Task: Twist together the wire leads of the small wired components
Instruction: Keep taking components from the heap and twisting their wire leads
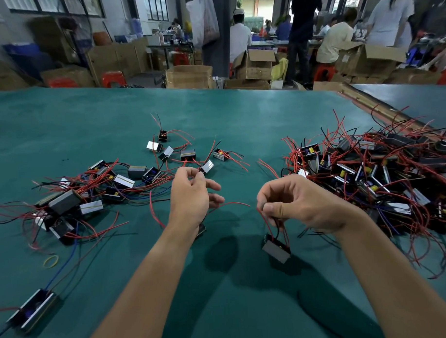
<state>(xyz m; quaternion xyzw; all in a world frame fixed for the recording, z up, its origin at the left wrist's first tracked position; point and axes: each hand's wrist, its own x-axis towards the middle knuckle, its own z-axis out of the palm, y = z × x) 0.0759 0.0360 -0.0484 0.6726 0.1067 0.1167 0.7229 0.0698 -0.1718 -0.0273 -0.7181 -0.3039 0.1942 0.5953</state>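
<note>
Toward tabletop (240, 117) left edge: loose heap of wired components (91, 193). Near the middle: left hand (190, 192), fingers half-curled, grip impossible to tell. Beside it: right hand (301, 204) pinching red leads (266, 223), component (276, 250) dangling below. Right edge: bigger tangled heap (381, 168).

On your green table mat (215, 113) a yellow rubber band (51, 260) lies at left; beyond its far edge stand cardboard boxes (189, 76) and red stools (114, 78).
</note>
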